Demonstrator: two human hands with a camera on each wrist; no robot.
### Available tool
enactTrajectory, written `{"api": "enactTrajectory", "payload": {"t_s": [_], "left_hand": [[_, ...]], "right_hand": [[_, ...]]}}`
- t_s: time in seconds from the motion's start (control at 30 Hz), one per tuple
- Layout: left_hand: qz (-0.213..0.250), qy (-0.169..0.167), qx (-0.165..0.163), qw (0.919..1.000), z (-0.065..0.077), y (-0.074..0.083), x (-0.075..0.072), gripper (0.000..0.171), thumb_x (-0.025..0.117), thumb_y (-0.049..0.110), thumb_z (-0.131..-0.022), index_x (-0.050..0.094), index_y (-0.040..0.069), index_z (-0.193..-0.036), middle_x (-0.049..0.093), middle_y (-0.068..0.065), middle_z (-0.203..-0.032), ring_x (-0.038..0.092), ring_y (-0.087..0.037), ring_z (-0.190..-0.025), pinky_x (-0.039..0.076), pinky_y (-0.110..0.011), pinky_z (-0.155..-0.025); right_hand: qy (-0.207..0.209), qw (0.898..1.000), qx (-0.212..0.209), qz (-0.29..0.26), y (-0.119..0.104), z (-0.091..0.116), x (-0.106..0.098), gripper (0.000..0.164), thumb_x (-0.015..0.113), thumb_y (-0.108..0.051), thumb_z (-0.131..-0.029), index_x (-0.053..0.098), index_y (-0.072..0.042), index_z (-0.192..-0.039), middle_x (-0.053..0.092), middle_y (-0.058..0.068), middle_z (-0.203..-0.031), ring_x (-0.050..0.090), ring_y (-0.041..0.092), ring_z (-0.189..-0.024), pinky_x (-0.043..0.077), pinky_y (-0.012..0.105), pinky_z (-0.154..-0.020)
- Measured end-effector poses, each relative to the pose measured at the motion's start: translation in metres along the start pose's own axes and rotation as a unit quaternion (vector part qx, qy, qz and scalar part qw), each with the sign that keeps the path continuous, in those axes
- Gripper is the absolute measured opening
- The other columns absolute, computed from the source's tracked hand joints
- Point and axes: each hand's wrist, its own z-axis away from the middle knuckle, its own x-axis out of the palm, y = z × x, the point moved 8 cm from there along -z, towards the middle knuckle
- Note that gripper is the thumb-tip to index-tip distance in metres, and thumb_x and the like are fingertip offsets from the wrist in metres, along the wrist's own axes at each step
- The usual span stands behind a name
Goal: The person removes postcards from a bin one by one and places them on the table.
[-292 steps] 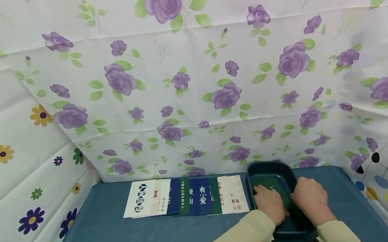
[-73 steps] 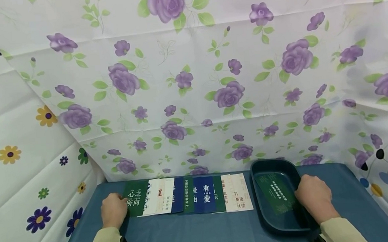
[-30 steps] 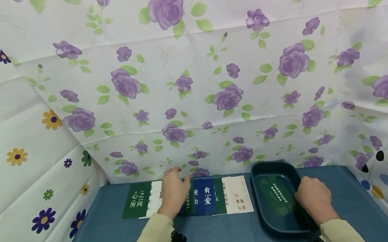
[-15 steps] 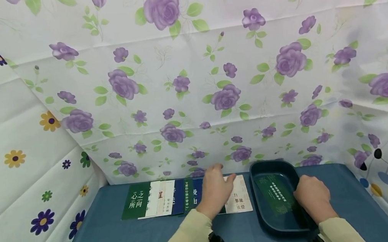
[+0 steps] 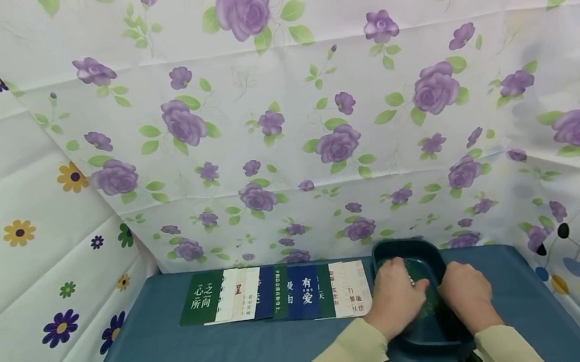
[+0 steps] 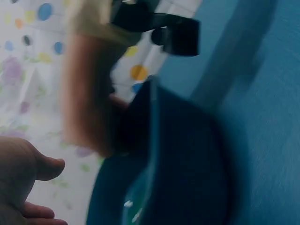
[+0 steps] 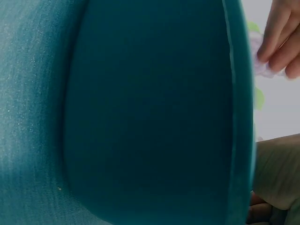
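Note:
My left hand (image 5: 396,298) is over the left side of the dark teal tray (image 5: 430,335), thumb held apart from the fingers and nothing in its grasp. Under it, a green card (image 5: 428,308) with white writing lies inside the tray, partly hidden. My right hand (image 5: 467,295) grips the tray's right rim; in the right wrist view the tray wall (image 7: 154,112) fills most of the picture. Left of the tray runs a row of overlapping cards, from a green card (image 5: 202,298) through a blue card (image 5: 307,291) to a white card (image 5: 351,290).
A blue-grey cloth (image 5: 232,353) covers the table. Behind it hangs a white curtain (image 5: 303,214) with purple roses, and patterned sheets close off both sides. Small black wrist cameras sit below both sleeves.
A green card has been added at the row's left end since the oldest frame. From there my left hand has swept right across the row to the tray. My right hand stays at the rim.

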Motion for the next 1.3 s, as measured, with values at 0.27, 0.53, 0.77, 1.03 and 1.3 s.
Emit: {"api": "enactTrajectory", "payload": {"t_s": [0.27,0.53,0.77,1.03,1.3], "left_hand": [[-0.223,-0.071,-0.002,0.9723,-0.014,0.000,0.051,0.044,0.062,0.059,-0.080,0.070,0.017,-0.076,0.068,0.001,-0.080,0.063,-0.013,-0.073,0.052,-0.031,-0.075],[-0.332,-0.147,-0.068,0.9292,-0.021,-0.020,0.079,0.070,0.049,0.078,-0.075,0.063,0.025,-0.118,0.066,-0.002,-0.116,0.063,-0.022,-0.105,0.052,-0.035,-0.086],[-0.451,-0.120,-0.066,0.8818,-0.025,-0.024,0.100,0.094,0.033,0.087,-0.071,0.053,0.018,-0.131,0.055,-0.007,-0.133,0.059,-0.021,-0.112,0.053,-0.031,-0.080],[-0.440,-0.094,-0.091,0.8885,-0.027,-0.021,0.091,0.112,0.055,0.089,-0.054,0.048,0.012,-0.135,0.052,-0.010,-0.135,0.056,-0.022,-0.114,0.048,-0.032,-0.089],[-0.347,-0.046,-0.111,0.9302,-0.021,-0.021,0.076,0.129,0.086,0.065,-0.034,0.041,0.003,-0.138,0.054,-0.014,-0.126,0.056,-0.024,-0.104,0.049,-0.027,-0.083]], "right_hand": [[-0.029,1.000,0.009,-0.002,-0.001,-0.003,0.002,0.019,0.059,-0.018,-0.086,0.064,0.000,-0.084,0.063,0.019,-0.075,0.056,0.027,-0.057,0.042,0.040,-0.046],[-0.032,0.999,0.013,0.002,0.000,-0.005,0.006,0.021,0.061,-0.018,-0.085,0.065,0.002,-0.090,0.064,0.019,-0.079,0.057,0.028,-0.059,0.043,0.041,-0.047],[-0.034,0.999,0.019,0.012,0.001,-0.006,0.005,0.019,0.061,-0.016,-0.085,0.065,0.002,-0.091,0.065,0.017,-0.077,0.057,0.027,-0.058,0.045,0.042,-0.048],[-0.010,1.000,0.002,0.014,-0.005,-0.005,-0.005,0.018,0.061,-0.015,-0.084,0.064,0.002,-0.088,0.064,0.018,-0.076,0.058,0.029,-0.058,0.044,0.042,-0.047],[-0.023,1.000,0.008,0.019,-0.003,-0.003,0.001,0.022,0.060,-0.017,-0.084,0.064,0.003,-0.091,0.064,0.020,-0.078,0.058,0.030,-0.060,0.045,0.043,-0.048]]}}
